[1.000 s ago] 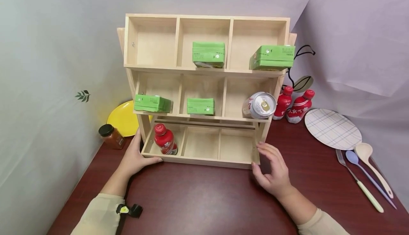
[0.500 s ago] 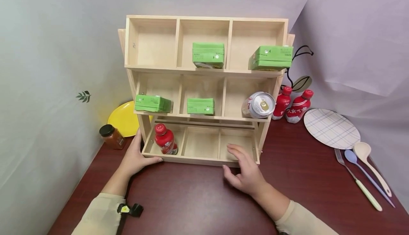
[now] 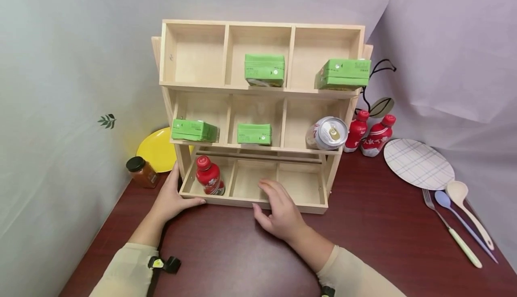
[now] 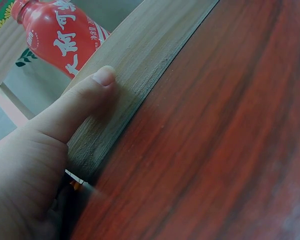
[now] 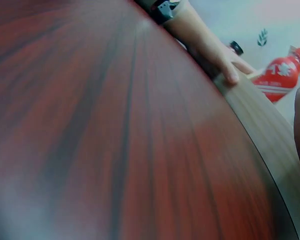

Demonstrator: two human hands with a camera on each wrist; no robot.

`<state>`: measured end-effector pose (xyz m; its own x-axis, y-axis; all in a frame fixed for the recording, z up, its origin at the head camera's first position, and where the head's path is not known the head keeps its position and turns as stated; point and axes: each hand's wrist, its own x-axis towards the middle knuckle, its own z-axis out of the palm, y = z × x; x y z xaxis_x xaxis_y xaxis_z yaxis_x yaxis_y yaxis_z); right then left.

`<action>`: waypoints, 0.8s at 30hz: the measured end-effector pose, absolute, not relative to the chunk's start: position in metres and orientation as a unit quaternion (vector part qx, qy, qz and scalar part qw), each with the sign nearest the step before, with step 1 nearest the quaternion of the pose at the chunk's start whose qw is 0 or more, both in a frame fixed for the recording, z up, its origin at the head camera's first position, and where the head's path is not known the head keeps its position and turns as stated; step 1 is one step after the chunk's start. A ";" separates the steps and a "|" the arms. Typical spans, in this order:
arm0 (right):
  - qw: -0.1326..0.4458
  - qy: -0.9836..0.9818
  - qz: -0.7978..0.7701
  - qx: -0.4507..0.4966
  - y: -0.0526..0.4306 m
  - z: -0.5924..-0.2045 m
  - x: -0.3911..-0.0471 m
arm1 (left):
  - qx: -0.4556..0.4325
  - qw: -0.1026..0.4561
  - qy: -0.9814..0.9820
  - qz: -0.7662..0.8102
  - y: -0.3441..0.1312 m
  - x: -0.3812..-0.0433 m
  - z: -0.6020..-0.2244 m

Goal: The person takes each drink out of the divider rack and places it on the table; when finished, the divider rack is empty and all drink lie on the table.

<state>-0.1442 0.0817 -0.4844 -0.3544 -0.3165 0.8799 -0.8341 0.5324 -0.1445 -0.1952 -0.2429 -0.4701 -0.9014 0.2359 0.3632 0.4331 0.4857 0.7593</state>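
Observation:
A three-tier light wooden shelf point(image 3: 258, 203) with compartments stands on the table. My left hand point(image 3: 169, 200) grips its lower left corner, the thumb against the front board point(image 4: 140, 55) and the fingers along the side, partly hidden. Close to that hand a red bottle point(image 3: 209, 178) stands in the bottom left compartment. My right hand point(image 3: 280, 214) hovers at the front of the bottom tier, fingers loosely bent, holding nothing. Green cartons point(image 3: 264, 69) sit on the two upper tiers, and a silver can point(image 3: 329, 133) is in the middle tier's right compartment.
Two red bottles point(image 3: 376, 135) and a checked plate point(image 3: 418, 164) are right of the shelf, near a fork point(image 3: 448, 225), a blue spoon point(image 3: 464, 223) and a cream ladle point(image 3: 470, 211). A yellow plate point(image 3: 157, 151) and a black-lidded jar point(image 3: 141, 172) lie left.
My right hand has left the shelf's lower right corner and moved left along the bottom tier's front to about its middle. My left hand has stayed in place.

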 end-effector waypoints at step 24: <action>0.413 -0.850 0.212 0.247 -0.003 -0.485 -0.163 | -0.212 0.115 -0.846 -0.476 -0.242 -0.196 -0.471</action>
<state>-0.1630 -0.0034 -0.4855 -0.5365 -0.2443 0.8078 -0.5949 0.7884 -0.1566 -0.1959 -0.2421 -0.4715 -0.8837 0.2487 0.3964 0.4679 0.4580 0.7558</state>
